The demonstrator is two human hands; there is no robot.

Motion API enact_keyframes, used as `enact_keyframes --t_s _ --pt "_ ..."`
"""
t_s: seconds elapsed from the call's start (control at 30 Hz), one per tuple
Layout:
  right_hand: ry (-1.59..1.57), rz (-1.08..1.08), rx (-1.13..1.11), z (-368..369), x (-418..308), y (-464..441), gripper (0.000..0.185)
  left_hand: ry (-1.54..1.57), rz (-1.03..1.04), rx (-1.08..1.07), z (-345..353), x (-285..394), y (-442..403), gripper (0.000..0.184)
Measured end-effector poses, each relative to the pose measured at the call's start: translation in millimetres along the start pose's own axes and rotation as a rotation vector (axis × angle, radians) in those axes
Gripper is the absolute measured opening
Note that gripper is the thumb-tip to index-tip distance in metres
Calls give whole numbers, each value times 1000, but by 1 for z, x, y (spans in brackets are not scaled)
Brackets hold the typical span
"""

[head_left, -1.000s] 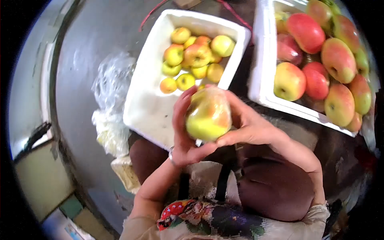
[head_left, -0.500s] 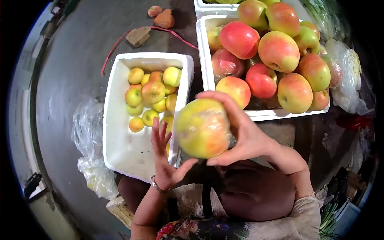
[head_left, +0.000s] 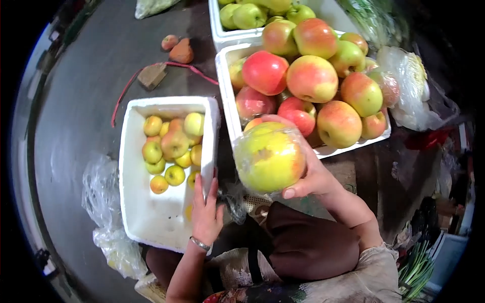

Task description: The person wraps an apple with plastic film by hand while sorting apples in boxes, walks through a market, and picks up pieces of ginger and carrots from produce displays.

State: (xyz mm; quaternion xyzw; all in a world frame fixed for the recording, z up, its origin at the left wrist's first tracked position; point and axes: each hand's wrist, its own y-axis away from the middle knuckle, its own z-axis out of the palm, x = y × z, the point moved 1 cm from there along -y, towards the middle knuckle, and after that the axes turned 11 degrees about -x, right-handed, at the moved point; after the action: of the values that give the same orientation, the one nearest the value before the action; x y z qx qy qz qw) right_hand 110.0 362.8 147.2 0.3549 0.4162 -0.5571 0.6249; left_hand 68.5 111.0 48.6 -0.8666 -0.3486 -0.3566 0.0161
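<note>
Yellow, with a flush of orange along one edge and a brownish patch on its face, the film-wrapped apple (head_left: 270,162) was held up just to the right of the smaller foam box (head_left: 146,219). The right hand (head_left: 319,174) had it from the side away from that box — thumb pressed to the apple's near edge, the other fingers curled round its far side and mostly hidden by it. The left hand (head_left: 205,222), a bracelet (head_left: 200,244) at its wrist, was at the near part of the box's right wall, its fingers straight and parted, the thumb standing off from them; whether the fingertips touched the foam could not be told. Inside the smaller box, small yellow and reddish apples (head_left: 175,144) lay gathered toward the far end. To its right and farther off, a bigger foam box (head_left: 228,96) bore a heap of large red-and-yellow apples (head_left: 312,79); farther still from the smaller box, a third box (head_left: 217,26) held green apples (head_left: 250,16). Past the smaller box's far wall, a red cord (head_left: 194,69) curved by a brown block (head_left: 152,76). Crumpled clear plastic (head_left: 101,187) lay along the smaller box's left side.
</note>
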Motion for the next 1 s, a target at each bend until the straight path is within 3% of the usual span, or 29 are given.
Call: enact_keyframes --t_s 0.13,0.33,0.5,0.53,0.6,0.67,0.73,0.87,0.93,1.0 --pt "-1 -67 38 5 -9 -1 108 -28 45 21 -1 3 -1 75" --pt "498 -269 210 -10 -38 11 102 17 17 13 3 0 2 73" --pt "639 -435 449 -19 -74 10 93 -2 24 20 3 -1 3 73" --pt "885 -401 522 -27 -86 13 97 8 16 18 3 0 4 73" --pt "1064 -475 615 -45 -104 14 91 14 22 22 3 0 4 73" --pt "1001 -474 700 -55 -123 12 87 23 30 31 4 -2 5 73" --pt "1230 -437 788 -81 -138 15 84 21 39 27 4 -3 5 73" --pt "1216 -300 895 -123 -159 12 81 45 40 24 4 -4 6 72" --pt "1488 -176 1015 -146 -164 11 81 59 28 18 4 -4 6 71" --pt "1504 -155 1026 -157 -167 10 84 60 36 23 4 -6 6 71"
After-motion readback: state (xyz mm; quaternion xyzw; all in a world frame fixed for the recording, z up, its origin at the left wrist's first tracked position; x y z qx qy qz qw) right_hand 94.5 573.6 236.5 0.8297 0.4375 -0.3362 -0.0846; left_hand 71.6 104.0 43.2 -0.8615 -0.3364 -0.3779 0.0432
